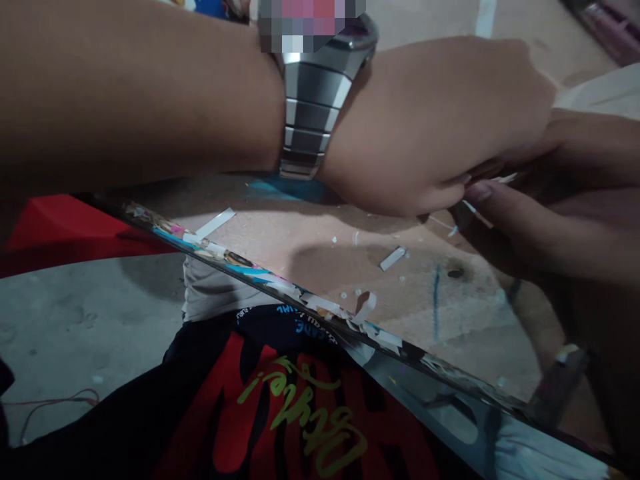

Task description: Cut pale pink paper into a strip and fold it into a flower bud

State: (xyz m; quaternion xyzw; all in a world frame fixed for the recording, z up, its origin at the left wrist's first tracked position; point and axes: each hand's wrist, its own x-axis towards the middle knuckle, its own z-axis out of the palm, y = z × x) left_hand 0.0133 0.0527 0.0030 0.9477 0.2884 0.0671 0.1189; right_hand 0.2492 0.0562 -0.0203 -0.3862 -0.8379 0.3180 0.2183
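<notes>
My left hand [445, 127] reaches across from the left, a metal-banded wristwatch [313, 100] on its wrist. Its fingers are curled under, facing away from me. Right against it, my right hand [545, 220] comes in from the right edge, thumb pressed to its fingers. A small white sliver [506, 178] shows where the two hands meet, but most of what they hold is hidden and I cannot tell its kind. Both hands are over a worn wooden tabletop [320, 233]. Below them on the wood is a short white strip [393, 258].
The table's edge [280, 283], covered with torn tape and paper scraps, slants down to the right before my lap. Another white strip [216, 223] lies by it. A red plastic surface [85, 230] is at left, above a concrete floor [90, 327]. A dark pinkish object [607, 30] stands top right.
</notes>
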